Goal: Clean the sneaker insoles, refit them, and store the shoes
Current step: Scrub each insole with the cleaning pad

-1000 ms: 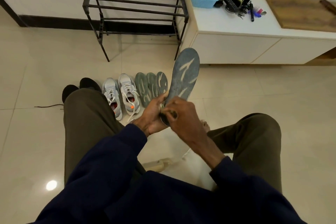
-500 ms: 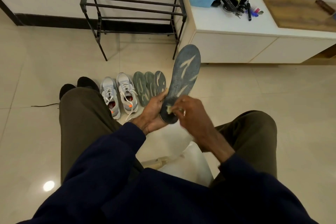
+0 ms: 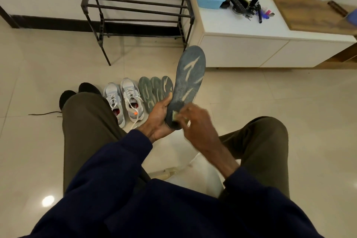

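One insole [image 3: 190,75] mid-scrub, left hand [image 3: 158,120] gripping heel, right hand [image 3: 199,127] pinching pad [image 3: 174,117]; three other insoles [image 3: 154,92] beside sneakers [image 3: 125,100], unfitted, unstored.

The glossy cream tiled floor [image 3: 251,102] mirrors a lamp. The black metal shoe rack [image 3: 135,4] looks matt. The dark grey foam-like insole [image 3: 190,79] looks worn and rough.

No legible text or markings

Insole [image 3: 190,75] and small pad [image 3: 174,117] in hands [image 3: 158,120]
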